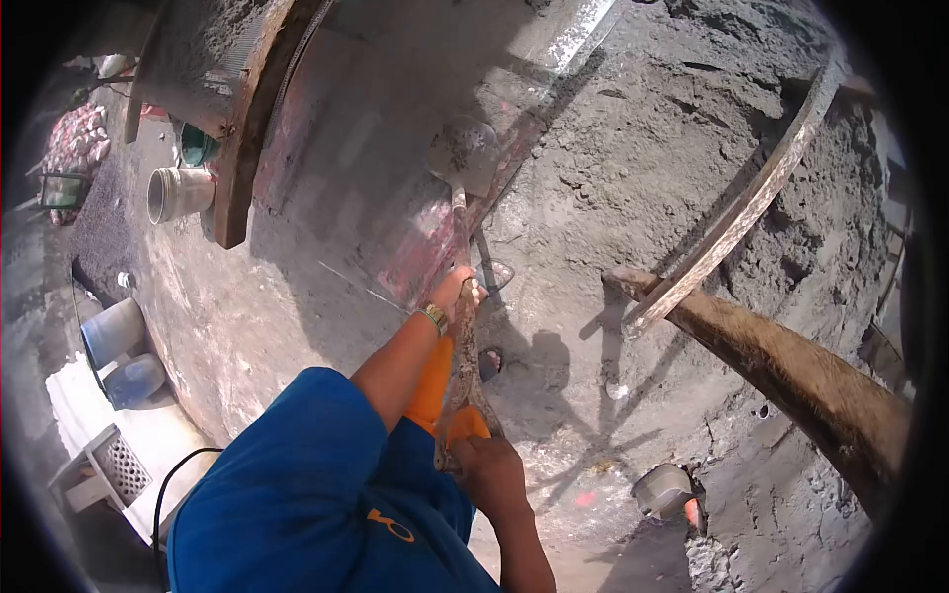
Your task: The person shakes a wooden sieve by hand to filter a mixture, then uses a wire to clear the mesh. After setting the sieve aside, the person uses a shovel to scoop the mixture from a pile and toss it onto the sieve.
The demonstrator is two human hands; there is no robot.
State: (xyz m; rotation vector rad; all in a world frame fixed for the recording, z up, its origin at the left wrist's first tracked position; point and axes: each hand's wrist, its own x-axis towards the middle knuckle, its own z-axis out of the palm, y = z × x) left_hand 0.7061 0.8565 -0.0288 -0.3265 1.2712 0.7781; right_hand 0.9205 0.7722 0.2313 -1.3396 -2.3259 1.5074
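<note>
A shovel coated in dried cement runs from near my body out toward the ground ahead, its grey blade lying low over the floor. My left hand, with a watch on the wrist, is closed around the middle of the shaft. Nearer my body, my right hand grips the rear handle end. To the right of the blade spreads a large heap of wet grey mortar. Beneath the shovel a reddish, cement-smeared board shows on the floor.
A wood-framed mesh screen juts in at upper left, beside a whitish bucket. On the right, a thick timber meets a curved pale strip. A metal scoop lies lower right. Blue containers and a crate stand left.
</note>
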